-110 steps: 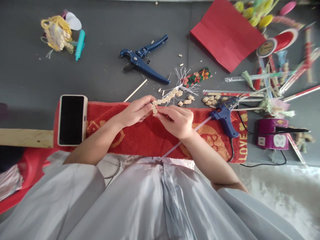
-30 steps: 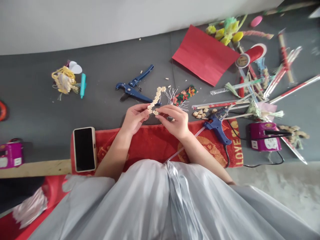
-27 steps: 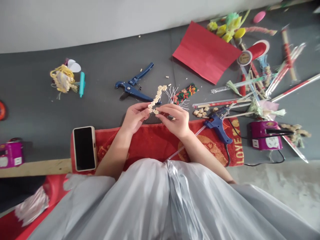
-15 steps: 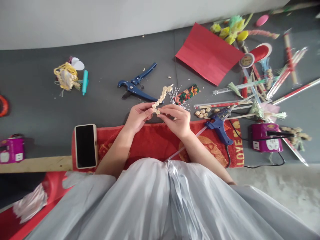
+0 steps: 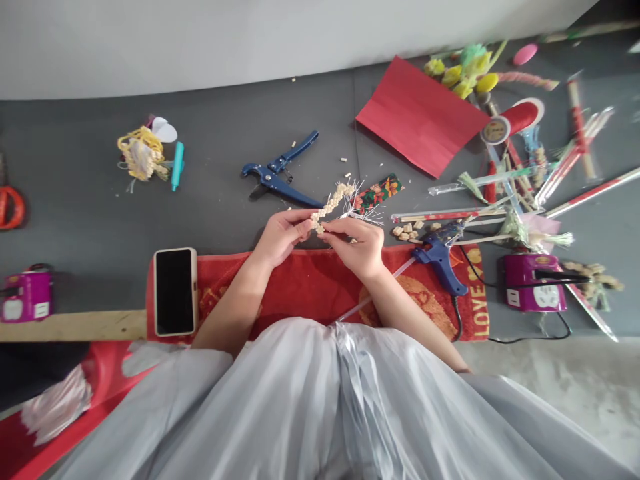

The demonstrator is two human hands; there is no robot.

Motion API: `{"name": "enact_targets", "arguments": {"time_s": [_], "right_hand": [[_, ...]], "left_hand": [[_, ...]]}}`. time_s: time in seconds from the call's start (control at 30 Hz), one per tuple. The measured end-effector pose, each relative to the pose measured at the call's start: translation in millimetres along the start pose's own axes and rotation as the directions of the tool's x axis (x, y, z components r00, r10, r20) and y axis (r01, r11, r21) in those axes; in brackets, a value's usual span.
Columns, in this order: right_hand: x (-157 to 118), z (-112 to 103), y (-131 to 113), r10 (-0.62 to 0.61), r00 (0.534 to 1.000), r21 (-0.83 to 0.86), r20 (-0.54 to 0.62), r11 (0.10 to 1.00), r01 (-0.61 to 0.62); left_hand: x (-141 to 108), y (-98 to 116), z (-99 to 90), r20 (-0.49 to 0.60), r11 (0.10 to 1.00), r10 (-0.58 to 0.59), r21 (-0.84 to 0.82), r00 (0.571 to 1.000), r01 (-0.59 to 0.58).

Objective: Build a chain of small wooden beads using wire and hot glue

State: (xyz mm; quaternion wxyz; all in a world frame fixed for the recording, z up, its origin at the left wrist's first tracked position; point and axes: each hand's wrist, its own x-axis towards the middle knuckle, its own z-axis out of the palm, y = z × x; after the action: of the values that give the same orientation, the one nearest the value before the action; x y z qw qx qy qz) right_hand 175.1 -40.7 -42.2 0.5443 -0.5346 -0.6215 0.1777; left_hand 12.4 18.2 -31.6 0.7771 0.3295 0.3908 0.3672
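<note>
Between my hands is a cream-coloured strand of small bead-like pieces point(image 5: 332, 203), slanting up and to the right. My left hand point(image 5: 281, 235) is closed on its near end, thumb and fingers pinched. From the other side my right hand point(image 5: 356, 245) pinches the same end with its fingertips. Just beyond lie blue pipe cutters point(image 5: 280, 180), their handles spread. Thin white wires point(image 5: 369, 212) fan out beside a dark floral strip point(image 5: 378, 192). Small pale cut pieces point(image 5: 407, 231) sit to the right of my right hand.
A red towel point(image 5: 300, 287) lies under my forearms, with a phone point(image 5: 175, 291) on its left end. A blue glue gun point(image 5: 441, 260) rests on the right, its cord trailing. Red paper point(image 5: 423, 117), a red ribbon spool point(image 5: 515, 120) and wrapped sticks crowd the right side. Orange-handled scissors point(image 5: 12, 208) lie far left.
The view has shifted slightly, so things sit a little lower and mostly further right. The strand's far end looks lower and more bent. Both hands keep their pinch on it.
</note>
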Motion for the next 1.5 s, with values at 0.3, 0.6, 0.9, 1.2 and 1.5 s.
{"name": "enact_targets", "arguments": {"time_s": [0.3, 0.6, 0.9, 1.2, 1.5], "right_hand": [[-0.8, 3.7, 4.3, -0.050, 0.999, -0.007, -0.020, 0.999, 0.050], [0.7, 3.1, 4.8, -0.023, 0.999, -0.050, -0.027, 0.999, 0.021], [1.7, 3.6, 1.9, 0.018, 0.999, -0.009, -0.043, 1.000, -0.018], [-1.4, 3.7, 6.2, 0.015, 1.000, -0.079, -0.011, 0.997, -0.015], [-4.8, 5.7, 10.1, -0.049, 0.999, -0.115, -0.008, 0.992, 0.048]], "left_hand": [[4.8, -2.1, -3.9, 0.026, 1.000, -0.006, -0.007, 1.000, 0.007], [7.3, -2.3, -6.6, 0.057, 1.000, 0.000, -0.021, 0.998, 0.001], [7.2, -2.0, -6.0, 0.063, 0.999, -0.012, -0.049, 0.998, 0.015], [8.3, -4.3, -6.5, 0.063, 1.000, 0.014, -0.003, 0.998, -0.014], [8.6, -2.6, -6.9, 0.048, 0.992, 0.086, 0.089, 0.995, -0.090]]}}
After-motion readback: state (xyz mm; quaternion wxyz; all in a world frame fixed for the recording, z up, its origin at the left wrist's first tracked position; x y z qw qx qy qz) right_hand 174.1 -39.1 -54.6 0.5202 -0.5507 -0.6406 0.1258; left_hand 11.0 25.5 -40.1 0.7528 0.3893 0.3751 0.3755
